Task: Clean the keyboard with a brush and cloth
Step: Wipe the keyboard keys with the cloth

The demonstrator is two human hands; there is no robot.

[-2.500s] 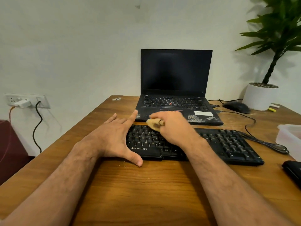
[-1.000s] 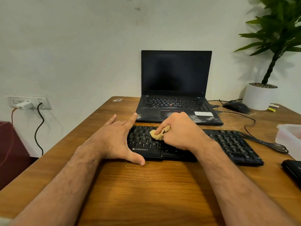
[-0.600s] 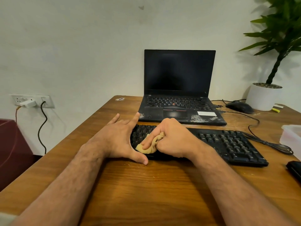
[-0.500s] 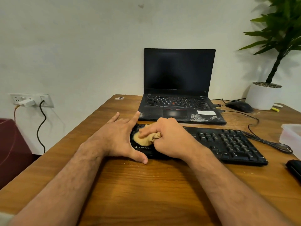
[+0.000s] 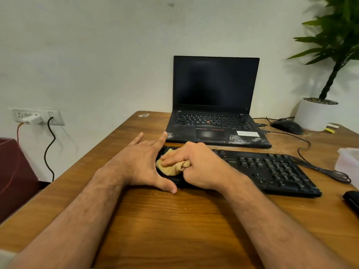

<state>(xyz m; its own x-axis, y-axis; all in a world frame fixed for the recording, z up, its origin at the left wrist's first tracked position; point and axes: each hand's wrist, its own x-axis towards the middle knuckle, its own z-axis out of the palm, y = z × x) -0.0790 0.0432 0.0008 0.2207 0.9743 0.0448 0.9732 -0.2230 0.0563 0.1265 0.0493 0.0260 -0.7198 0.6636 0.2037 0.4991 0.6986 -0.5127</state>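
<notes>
A black keyboard (image 5: 272,171) lies across the wooden desk (image 5: 174,220) in front of a laptop. My right hand (image 5: 202,166) grips a bunched tan cloth (image 5: 171,167) and presses it on the keyboard's left end. My left hand (image 5: 141,164) lies flat with fingers straight, braced against the keyboard's left edge, thumb along its front. The left keys are hidden under hands and cloth. No brush is in view.
An open black laptop (image 5: 213,105) stands behind the keyboard. A black mouse (image 5: 286,126) and a white plant pot (image 5: 314,115) sit at the back right. The keyboard's cable (image 5: 326,171) runs right, near a clear plastic box (image 5: 349,162). A dark object (image 5: 352,200) lies at the right edge.
My right hand has wiped the cloth from the upper middle keys down and left to the keyboard's left end, then back up a little. My left hand has stayed in place.
</notes>
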